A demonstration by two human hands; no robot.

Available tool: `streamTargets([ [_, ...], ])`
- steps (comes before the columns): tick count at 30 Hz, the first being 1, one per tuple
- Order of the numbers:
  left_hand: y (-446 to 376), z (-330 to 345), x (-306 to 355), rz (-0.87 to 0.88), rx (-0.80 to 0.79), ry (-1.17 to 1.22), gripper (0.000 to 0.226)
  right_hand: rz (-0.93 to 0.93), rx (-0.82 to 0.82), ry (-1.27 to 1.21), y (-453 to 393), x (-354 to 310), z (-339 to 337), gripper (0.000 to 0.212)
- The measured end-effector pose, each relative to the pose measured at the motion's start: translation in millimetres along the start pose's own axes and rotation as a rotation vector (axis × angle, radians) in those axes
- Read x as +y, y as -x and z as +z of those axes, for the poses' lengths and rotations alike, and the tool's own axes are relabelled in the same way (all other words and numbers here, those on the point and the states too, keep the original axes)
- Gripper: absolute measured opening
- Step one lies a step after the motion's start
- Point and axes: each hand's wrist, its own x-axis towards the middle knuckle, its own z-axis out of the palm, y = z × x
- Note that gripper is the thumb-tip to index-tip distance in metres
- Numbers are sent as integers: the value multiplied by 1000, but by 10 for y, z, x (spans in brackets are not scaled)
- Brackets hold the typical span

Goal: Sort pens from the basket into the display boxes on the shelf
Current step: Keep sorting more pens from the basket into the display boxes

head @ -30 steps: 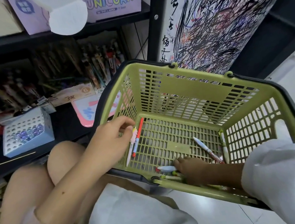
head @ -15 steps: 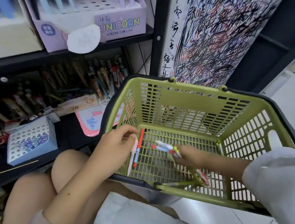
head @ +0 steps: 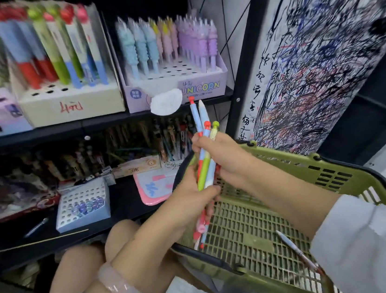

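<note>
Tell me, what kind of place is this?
Probably a stationery shop: display boxes of pens on a shelf, a green shopping basket, and a scribbled pen-testing sheet alongside.

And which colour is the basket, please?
Olive green, with a black rim; the basket shows clearly in the head view, beneath both hands.

- "UNICORN" runs in coloured letters across the lilac display box front.
- Left of it, the cream box bears an unreadable red scrawl.
- Below, a "6" marks the small carton.
</note>
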Motion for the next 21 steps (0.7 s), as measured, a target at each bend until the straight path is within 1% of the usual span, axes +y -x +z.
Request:
streamTargets([
  [1,24,-46,24,10,37,-25,42,5,18,-11,-15,-53,46,21],
  [4,103,-236,48,15,58,-107,22,-16,72,-97,-58,-254,132,25],
  [7,199,-444,34,31,181,-171,2,-81,109,-105,-114,-428,207,22],
  [9,248,-601,9,28,301,-145,9,-88,86,-143,-134,-478,293,21],
  [11,288,-759,3,45,440,-37,20,-65,25,-201,-120,-479,416,24],
  [12,299,-824,10,73,490,27,24,-50,-12,-207,-100,-464,494,25],
  [14,322,-910,64,160,559,159,24,-31,-82,-193,-53,-412,672,25],
  [15,338,-932,111,209,576,234,21,-25,-108,-184,-28,-384,765,24],
  [17,369,-962,188,281,559,359,14,-7,-157,-188,27,-344,943,25],
  [19,402,-987,227,321,515,400,9,14,-224,-193,90,-325,1107,26],
  [21,440,-1027,234,332,514,390,12,13,-268,-145,147,-308,1241,27],
])
